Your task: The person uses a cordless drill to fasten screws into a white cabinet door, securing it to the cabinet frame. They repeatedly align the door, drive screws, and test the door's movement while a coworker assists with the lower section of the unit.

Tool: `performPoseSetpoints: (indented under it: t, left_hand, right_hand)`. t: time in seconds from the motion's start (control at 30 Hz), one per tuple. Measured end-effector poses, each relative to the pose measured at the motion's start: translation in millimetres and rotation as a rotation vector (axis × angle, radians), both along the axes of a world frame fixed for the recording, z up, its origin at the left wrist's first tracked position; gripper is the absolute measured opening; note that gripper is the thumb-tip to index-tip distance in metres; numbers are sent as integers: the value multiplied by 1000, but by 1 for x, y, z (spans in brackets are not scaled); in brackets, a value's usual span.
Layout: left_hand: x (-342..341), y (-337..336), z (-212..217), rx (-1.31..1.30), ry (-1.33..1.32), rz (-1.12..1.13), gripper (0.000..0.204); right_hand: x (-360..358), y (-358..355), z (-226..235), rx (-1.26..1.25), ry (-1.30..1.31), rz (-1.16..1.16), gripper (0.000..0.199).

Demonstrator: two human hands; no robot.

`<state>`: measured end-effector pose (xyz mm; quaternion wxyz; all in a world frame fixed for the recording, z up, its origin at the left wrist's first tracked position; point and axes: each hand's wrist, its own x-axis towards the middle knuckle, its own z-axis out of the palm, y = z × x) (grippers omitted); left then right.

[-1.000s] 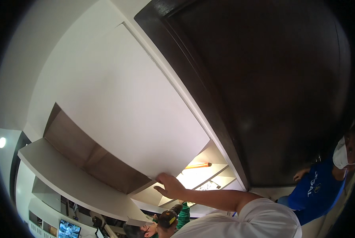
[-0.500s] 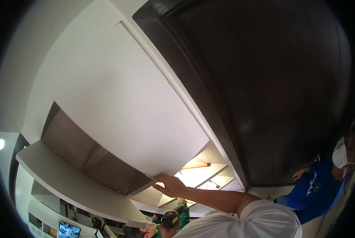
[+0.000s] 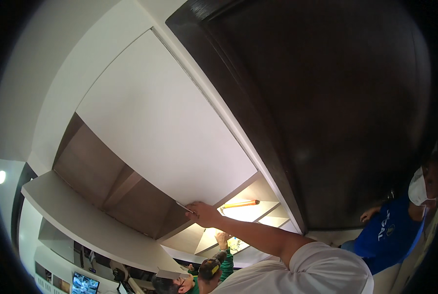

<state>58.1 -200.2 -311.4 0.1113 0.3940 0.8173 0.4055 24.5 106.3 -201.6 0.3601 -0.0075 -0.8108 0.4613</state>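
My right hand [image 3: 202, 213], at the end of a bare forearm and a white sleeve, grips the lower edge of a large white cabinet door [image 3: 165, 122]. The fingers bend round that edge near its lower corner. Part of the cabinet opening [image 3: 101, 166], brownish inside with a divider, shows below the door. Just beyond my hand, an orange-handled tool that looks like a hammer [image 3: 241, 204] lies in a lit compartment. My left hand is out of the picture.
A big dark panel [image 3: 346, 108] fills the right side. A person in blue with a white mask [image 3: 390, 230] stands at right. Below are people in green [image 3: 226, 264], one hand [image 3: 222, 238] raised near the lit shelves. A screen [image 3: 85, 284] glows at lower left.
My right hand has moved up with the door's lower edge. The door now sits within its frame, with a thin seam visible along its upper left side. The raised hand below shows more.
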Motion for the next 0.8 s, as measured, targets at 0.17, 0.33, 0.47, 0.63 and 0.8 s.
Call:
performPoseSetpoints:
  t: [0.17,0.33,0.47,0.63,0.8]
  left_hand:
    - [26,16,26,16,-205,167,41]
    - [-11,-12,-2,-134,612,-115,40]
    - [7,-17,-2,-52,172,40,46]
    - [22,-19,-8,30,33,169,57]
    - [35,-20,-33,155,-44,304,66]
  right_hand:
    - [26,-2,14,-87,-62,-110,42]
    - [24,-15,20,-135,-15,5,47]
    - [8,-17,9,-57,52,-8,57]
    - [-8,-31,-10,-12,309,-171,59]
    - [-22,-36,-14,-99,311,-103,64]
